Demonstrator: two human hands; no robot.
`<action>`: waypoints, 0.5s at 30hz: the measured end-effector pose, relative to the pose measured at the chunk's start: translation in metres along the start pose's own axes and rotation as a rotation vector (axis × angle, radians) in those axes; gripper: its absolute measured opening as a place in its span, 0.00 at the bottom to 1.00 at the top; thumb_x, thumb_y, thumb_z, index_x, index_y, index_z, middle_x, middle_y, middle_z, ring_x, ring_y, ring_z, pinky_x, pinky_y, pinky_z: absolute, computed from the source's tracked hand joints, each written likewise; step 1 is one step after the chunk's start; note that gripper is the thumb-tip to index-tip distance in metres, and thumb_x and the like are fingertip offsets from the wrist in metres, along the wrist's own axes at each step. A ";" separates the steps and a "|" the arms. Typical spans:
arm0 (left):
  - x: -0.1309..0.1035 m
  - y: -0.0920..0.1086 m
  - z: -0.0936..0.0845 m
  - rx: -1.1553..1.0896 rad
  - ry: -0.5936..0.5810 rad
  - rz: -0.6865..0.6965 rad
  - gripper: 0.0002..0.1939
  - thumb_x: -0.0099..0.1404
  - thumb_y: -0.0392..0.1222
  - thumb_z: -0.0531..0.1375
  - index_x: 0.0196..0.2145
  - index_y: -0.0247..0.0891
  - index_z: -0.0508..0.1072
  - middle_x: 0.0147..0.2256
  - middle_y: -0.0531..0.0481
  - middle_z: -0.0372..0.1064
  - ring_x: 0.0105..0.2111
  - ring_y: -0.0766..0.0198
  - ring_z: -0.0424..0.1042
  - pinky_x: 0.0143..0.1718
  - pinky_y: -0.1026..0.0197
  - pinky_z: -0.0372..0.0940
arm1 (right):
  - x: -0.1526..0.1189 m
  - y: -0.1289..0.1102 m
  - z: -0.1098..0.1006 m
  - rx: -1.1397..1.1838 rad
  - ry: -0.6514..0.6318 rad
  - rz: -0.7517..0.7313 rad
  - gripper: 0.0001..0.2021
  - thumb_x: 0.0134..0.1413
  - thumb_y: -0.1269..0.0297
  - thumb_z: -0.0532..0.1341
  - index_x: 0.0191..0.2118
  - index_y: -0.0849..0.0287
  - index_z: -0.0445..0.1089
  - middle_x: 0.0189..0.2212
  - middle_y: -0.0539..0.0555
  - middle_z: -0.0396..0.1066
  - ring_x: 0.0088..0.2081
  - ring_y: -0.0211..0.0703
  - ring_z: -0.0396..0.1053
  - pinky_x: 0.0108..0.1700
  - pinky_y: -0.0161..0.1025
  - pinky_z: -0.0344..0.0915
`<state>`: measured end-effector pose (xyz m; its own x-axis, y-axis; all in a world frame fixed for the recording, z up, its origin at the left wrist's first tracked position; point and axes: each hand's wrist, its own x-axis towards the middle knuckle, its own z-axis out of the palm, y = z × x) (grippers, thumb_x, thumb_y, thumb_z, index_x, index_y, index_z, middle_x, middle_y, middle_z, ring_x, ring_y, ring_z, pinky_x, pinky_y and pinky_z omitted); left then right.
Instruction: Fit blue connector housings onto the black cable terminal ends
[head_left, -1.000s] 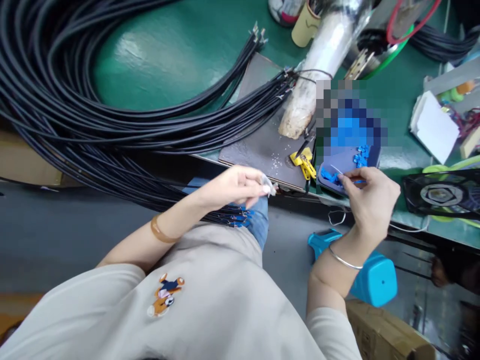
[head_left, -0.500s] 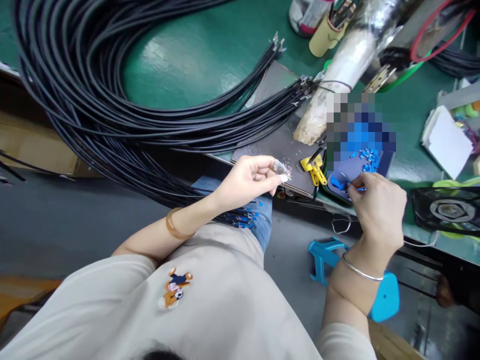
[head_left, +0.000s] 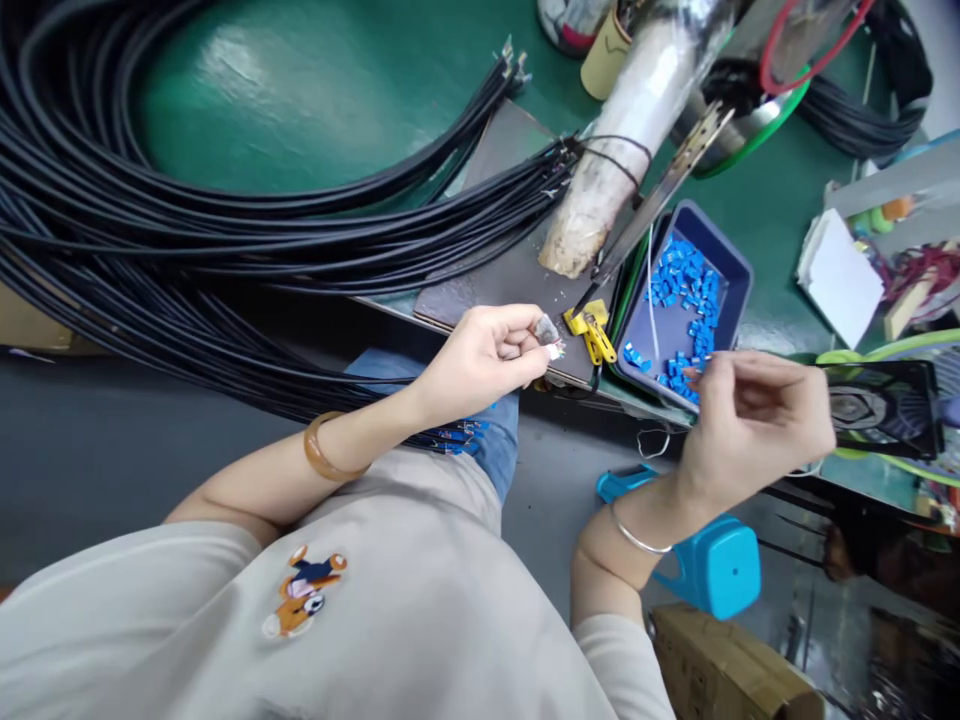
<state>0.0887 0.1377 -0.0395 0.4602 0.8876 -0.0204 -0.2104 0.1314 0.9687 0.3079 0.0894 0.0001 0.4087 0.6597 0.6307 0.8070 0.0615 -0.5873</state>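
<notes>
My left hand [head_left: 499,350] is closed in a pinch around a cable end [head_left: 556,351], from which thin coloured wires stick out past the fingertips. A grey cover wraps one of its fingertips. My right hand [head_left: 750,415] is raised by the near right corner of a dark blue tray [head_left: 731,255], with thumb and forefinger pressed together. What sits between those fingertips is too small to make out. Small blue connector pieces [head_left: 686,280] lie scattered in the tray. Yellow-handled pliers [head_left: 592,330] are between my left hand and the tray.
A thick bundle of black cables [head_left: 285,235] curves over the green table [head_left: 262,110]. A wrapped white tube [head_left: 600,190] points toward me beside a long metal tool [head_left: 667,190]. Cables with blue ends [head_left: 457,437] rest on my lap. A blue stool [head_left: 720,565] stands below right.
My right hand has lifted out of the tray and come back toward me, its fingers still pinched. My left hand keeps its hold on the cable end. The view has shifted right.
</notes>
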 end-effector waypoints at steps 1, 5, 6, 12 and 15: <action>0.001 0.000 0.000 -0.014 -0.011 -0.022 0.07 0.62 0.36 0.60 0.28 0.34 0.67 0.19 0.57 0.62 0.18 0.77 0.58 0.20 0.72 0.54 | -0.008 -0.009 0.004 0.101 -0.043 0.040 0.07 0.53 0.66 0.67 0.29 0.55 0.68 0.30 0.50 0.72 0.29 0.40 0.73 0.30 0.40 0.71; 0.004 0.001 -0.001 -0.065 -0.061 -0.088 0.07 0.64 0.36 0.59 0.28 0.35 0.66 0.17 0.58 0.61 0.16 0.78 0.55 0.19 0.72 0.51 | -0.038 -0.035 0.026 0.386 -0.231 0.093 0.07 0.53 0.70 0.68 0.29 0.57 0.68 0.31 0.49 0.74 0.32 0.39 0.76 0.33 0.39 0.75; 0.004 0.001 -0.001 -0.077 -0.069 -0.096 0.07 0.64 0.37 0.59 0.28 0.35 0.66 0.17 0.58 0.61 0.16 0.78 0.54 0.19 0.72 0.51 | -0.043 -0.039 0.031 0.380 -0.245 0.083 0.06 0.54 0.69 0.67 0.30 0.57 0.69 0.32 0.50 0.74 0.34 0.40 0.77 0.35 0.40 0.76; 0.005 -0.001 -0.002 -0.108 -0.075 -0.097 0.07 0.62 0.37 0.61 0.29 0.35 0.65 0.17 0.59 0.60 0.16 0.78 0.54 0.19 0.72 0.49 | -0.058 -0.041 0.048 0.250 -0.169 -0.101 0.03 0.56 0.69 0.67 0.35 0.53 0.74 0.36 0.50 0.77 0.40 0.43 0.77 0.42 0.46 0.78; 0.005 0.000 -0.003 -0.104 -0.051 -0.103 0.08 0.62 0.38 0.62 0.28 0.36 0.65 0.17 0.59 0.60 0.16 0.78 0.54 0.19 0.72 0.49 | -0.063 -0.039 0.050 0.256 -0.163 -0.185 0.05 0.57 0.71 0.65 0.38 0.52 0.74 0.37 0.50 0.78 0.39 0.44 0.78 0.42 0.47 0.79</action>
<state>0.0881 0.1434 -0.0401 0.5269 0.8436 -0.1030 -0.2471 0.2680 0.9312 0.2297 0.0829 -0.0421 0.1759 0.7292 0.6614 0.7197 0.3632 -0.5918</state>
